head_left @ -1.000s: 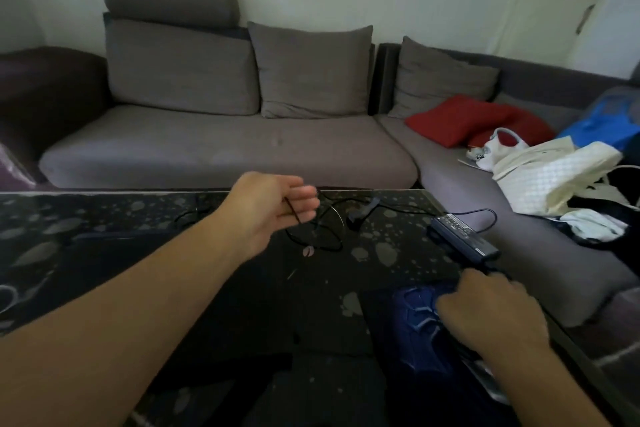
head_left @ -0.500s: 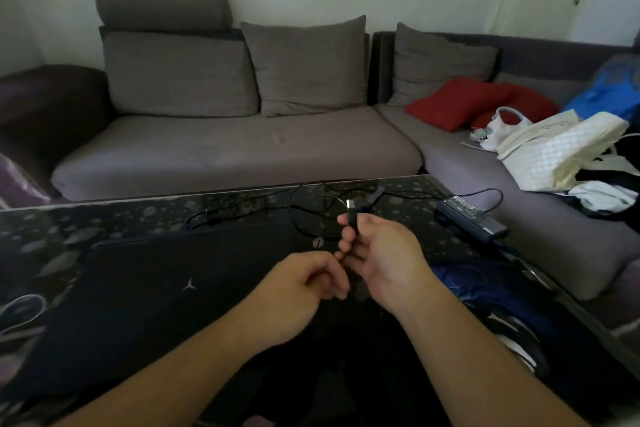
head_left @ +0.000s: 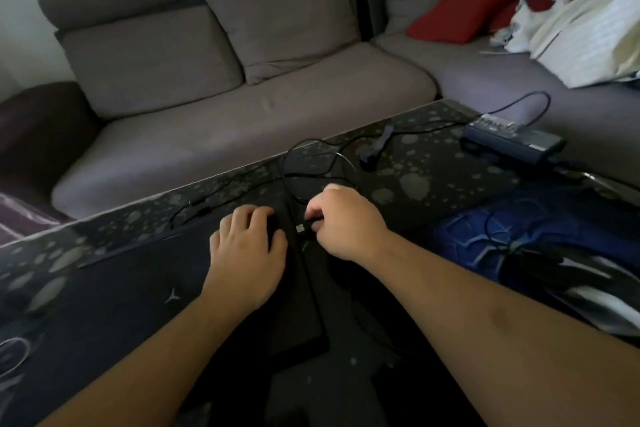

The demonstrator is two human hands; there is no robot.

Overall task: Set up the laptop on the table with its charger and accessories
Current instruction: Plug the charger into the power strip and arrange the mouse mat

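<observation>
My left hand (head_left: 247, 250) rests flat, fingers relaxed, on the closed laptop (head_left: 138, 288) on the table (head_left: 433, 163), while my right hand (head_left: 341, 222) pinches the plug (head_left: 300, 228) at its right edge, charger (head_left: 512, 141) far right.

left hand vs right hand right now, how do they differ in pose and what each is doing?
The left hand lies flat, fingers spread, pressing on the closed laptop lid; the right hand is curled, pinching the charger plug.
The left hand is on top of the lid; the right hand is at the laptop's right edge, plug tip toward that side.
Shared: both are bare and sit by the laptop's far right corner.
</observation>
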